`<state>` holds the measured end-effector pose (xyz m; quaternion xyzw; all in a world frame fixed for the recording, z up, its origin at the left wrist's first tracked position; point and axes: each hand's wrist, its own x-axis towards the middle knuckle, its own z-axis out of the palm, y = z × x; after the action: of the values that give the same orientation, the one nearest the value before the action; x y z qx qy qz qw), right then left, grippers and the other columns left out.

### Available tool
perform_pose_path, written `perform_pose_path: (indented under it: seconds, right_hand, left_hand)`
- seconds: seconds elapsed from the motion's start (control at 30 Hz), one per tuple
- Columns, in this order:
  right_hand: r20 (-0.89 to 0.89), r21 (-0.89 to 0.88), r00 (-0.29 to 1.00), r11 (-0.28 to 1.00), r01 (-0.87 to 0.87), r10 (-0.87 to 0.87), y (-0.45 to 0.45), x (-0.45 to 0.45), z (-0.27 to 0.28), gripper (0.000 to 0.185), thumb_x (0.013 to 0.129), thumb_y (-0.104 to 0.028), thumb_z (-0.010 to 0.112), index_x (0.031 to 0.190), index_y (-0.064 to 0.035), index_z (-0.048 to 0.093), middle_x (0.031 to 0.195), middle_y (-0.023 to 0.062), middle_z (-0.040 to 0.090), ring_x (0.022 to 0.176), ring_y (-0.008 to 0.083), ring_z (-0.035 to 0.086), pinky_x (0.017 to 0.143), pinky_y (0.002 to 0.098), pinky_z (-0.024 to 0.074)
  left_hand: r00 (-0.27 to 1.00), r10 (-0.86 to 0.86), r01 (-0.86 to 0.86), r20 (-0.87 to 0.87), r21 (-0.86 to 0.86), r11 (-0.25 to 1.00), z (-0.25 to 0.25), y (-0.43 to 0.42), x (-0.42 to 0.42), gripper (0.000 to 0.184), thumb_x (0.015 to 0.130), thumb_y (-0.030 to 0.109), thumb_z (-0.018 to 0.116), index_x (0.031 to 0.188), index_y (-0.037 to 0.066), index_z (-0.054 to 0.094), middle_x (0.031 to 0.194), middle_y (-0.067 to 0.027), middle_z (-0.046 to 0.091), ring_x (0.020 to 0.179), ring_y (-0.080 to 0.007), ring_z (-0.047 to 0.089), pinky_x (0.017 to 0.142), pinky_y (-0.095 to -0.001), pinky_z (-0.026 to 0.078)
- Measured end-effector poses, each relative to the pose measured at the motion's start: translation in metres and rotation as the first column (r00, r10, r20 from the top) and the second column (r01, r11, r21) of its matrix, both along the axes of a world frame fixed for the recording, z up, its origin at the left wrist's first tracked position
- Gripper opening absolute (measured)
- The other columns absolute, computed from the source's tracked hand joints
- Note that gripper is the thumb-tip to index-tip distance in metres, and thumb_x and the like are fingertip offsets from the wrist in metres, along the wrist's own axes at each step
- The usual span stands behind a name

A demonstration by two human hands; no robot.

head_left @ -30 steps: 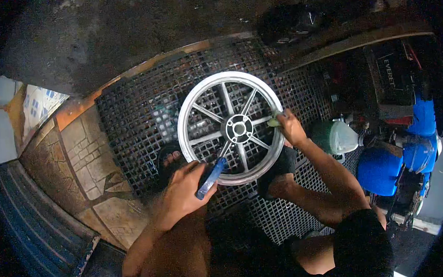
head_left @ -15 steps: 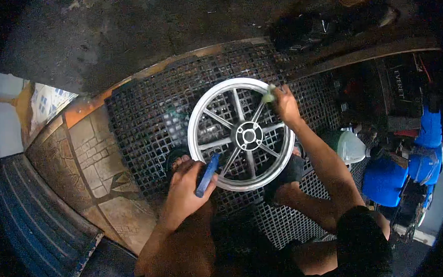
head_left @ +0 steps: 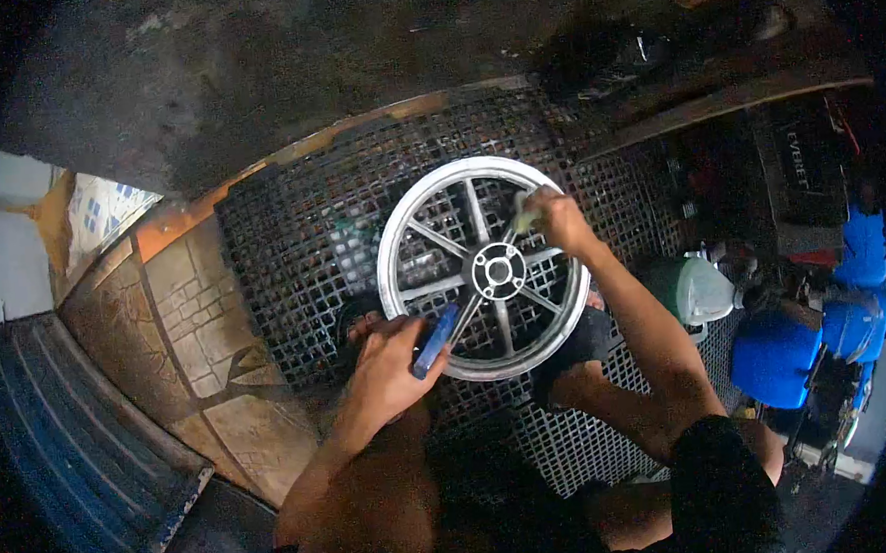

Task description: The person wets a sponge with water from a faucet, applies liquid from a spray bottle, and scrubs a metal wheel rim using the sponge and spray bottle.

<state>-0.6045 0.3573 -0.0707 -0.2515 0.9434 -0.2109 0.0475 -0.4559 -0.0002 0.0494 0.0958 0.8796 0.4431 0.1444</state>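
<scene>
A silver spoked wheel rim (head_left: 505, 347) lies over the black grid mat, between the person's feet. At its lower left edge, my left hand (head_left: 393, 364) is closed round a blue tool (head_left: 435, 342) whose exact kind I cannot make out. My right hand (head_left: 560, 220) is over the upper right of the wheel, its fingers closed on a pale green pad (head_left: 526, 215) against a spoke near the rim.
The grid mat (head_left: 300, 224) covers the floor. Stone-pattern tiles (head_left: 200, 329) and a ribbed dark panel (head_left: 81, 446) are at left. A translucent green jug (head_left: 702, 291), blue containers (head_left: 776, 357) and a dark box (head_left: 803, 163) stand at right.
My right hand with the green pad has moved from the rim's right side up, then inward along a spoke. My left hand still holds the blue tool. The whole view has shifted slightly.
</scene>
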Motion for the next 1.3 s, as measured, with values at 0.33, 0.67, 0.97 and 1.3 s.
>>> perform_pose_path:
  seconds: [0.33, 0.67, 0.97, 1.3]
  right_hand:
    - [-0.111, 0.38, 0.991, 0.924, -0.028, 0.076, 0.007, 0.019, -0.038, 0.036, 0.066, -0.033, 0.077, 0.09, -0.0069, 0.072, 0.103, 0.016, 0.068, 0.095, 0.0319, 0.067, 0.089, 0.0426, 0.0525]
    - [0.01, 0.237, 0.995, 0.967, -0.099, 0.099, -0.01, 0.026, -0.005, 0.029, 0.074, -0.026, 0.071, 0.1, -0.0144, 0.073, 0.096, 0.0145, 0.07, 0.083, 0.0304, 0.068, 0.08, 0.0423, 0.0552]
    - [0.069, -0.071, 0.998, 0.997, 0.007, -0.002, -0.076, 0.004, 0.045, 0.03, 0.072, -0.002, 0.075, 0.102, -0.0053, 0.071, 0.104, 0.016, 0.066, 0.095, 0.036, 0.065, 0.087, 0.0412, 0.0531]
    - [0.37, 0.428, 0.912, 0.838, -0.338, 0.179, -0.137, -0.024, 0.004, 0.027, 0.085, -0.017, 0.056, 0.107, -0.0075, 0.069, 0.117, 0.0224, 0.061, 0.097, 0.04, 0.064, 0.088, 0.0444, 0.0525]
  left_hand:
    - [0.988, -0.074, 0.075, 0.138, -0.003, 0.997, 0.0, 0.005, 0.001, 0.032, 0.085, 0.033, 0.07, 0.098, 0.006, 0.061, 0.09, -0.0177, 0.064, 0.088, -0.0424, 0.06, 0.079, -0.0484, 0.048]
    - [0.99, -0.032, 0.039, 0.14, -0.044, 0.998, 0.0, 0.008, 0.001, 0.034, 0.083, 0.032, 0.071, 0.102, 0.005, 0.062, 0.094, -0.0208, 0.064, 0.093, -0.0422, 0.06, 0.084, -0.0484, 0.047]
    - [0.992, 0.085, -0.071, 0.097, -0.146, 0.987, -0.022, -0.005, 0.013, 0.033, 0.079, 0.026, 0.071, 0.099, 0.002, 0.065, 0.09, -0.0229, 0.068, 0.089, -0.0426, 0.065, 0.084, -0.0497, 0.051]
    - [0.965, 0.043, -0.03, 0.26, -0.051, 0.998, -0.022, -0.009, 0.009, 0.037, 0.081, 0.029, 0.069, 0.104, 0.001, 0.062, 0.091, -0.0247, 0.067, 0.09, -0.0454, 0.063, 0.084, -0.052, 0.05]
